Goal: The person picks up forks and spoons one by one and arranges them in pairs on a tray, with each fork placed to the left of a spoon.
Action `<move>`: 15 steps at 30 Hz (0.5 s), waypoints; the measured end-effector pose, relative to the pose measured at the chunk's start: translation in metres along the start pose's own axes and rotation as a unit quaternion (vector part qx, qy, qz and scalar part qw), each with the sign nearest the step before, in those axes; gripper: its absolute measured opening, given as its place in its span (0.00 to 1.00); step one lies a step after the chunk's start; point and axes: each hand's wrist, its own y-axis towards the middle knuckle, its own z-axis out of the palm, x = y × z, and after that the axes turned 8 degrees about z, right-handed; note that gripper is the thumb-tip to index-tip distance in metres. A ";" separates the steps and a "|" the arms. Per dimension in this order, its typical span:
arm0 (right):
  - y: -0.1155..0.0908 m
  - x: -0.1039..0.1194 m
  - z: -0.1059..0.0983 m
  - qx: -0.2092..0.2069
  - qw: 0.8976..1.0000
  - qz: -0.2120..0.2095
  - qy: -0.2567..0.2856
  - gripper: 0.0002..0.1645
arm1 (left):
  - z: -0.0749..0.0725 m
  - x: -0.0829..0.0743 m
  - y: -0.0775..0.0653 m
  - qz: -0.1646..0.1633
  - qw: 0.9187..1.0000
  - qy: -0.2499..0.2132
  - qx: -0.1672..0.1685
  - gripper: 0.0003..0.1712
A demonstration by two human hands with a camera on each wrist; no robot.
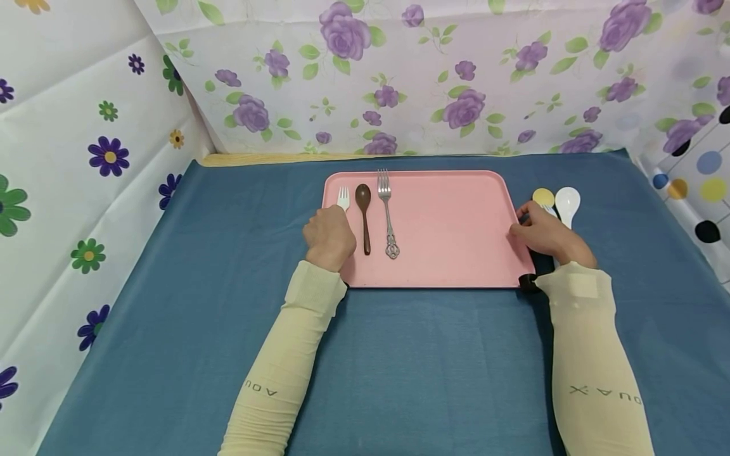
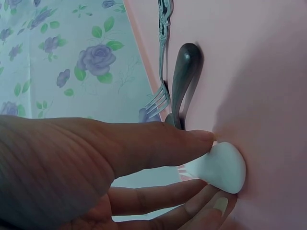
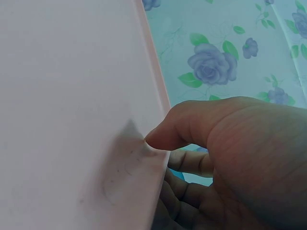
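Fingers of the left hand (image 1: pixel 329 239) pinch the white fork (image 1: pixel 343 197) over the left of the pink tray (image 1: pixel 450 234); those of the right hand (image 1: pixel 552 235) clamp its right rim. A tug there might shift the brown spoon (image 1: pixel 363 197); fork-to-tray contact is unclear.

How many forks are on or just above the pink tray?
2: a white fork pinched in the left hand, and an ornate silver fork just right of the brown spoon. No others show there.

Left fingers (image 2: pixel 153 197) and right fingers (image 3: pixel 191 163) pinch, both sleeved forearms (image 1: pixel 274 373) stretched forward.
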 end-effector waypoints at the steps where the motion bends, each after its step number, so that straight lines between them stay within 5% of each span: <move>1: 0.000 0.000 0.000 -0.001 1.000 -0.001 -0.001 0.25 | 0.000 0.000 0.000 0.000 1.000 0.000 0.000 0.09; 15: 0.000 0.000 0.000 0.002 1.000 0.002 0.000 0.25 | 0.000 0.001 -0.002 0.007 1.000 -0.020 -0.003 0.07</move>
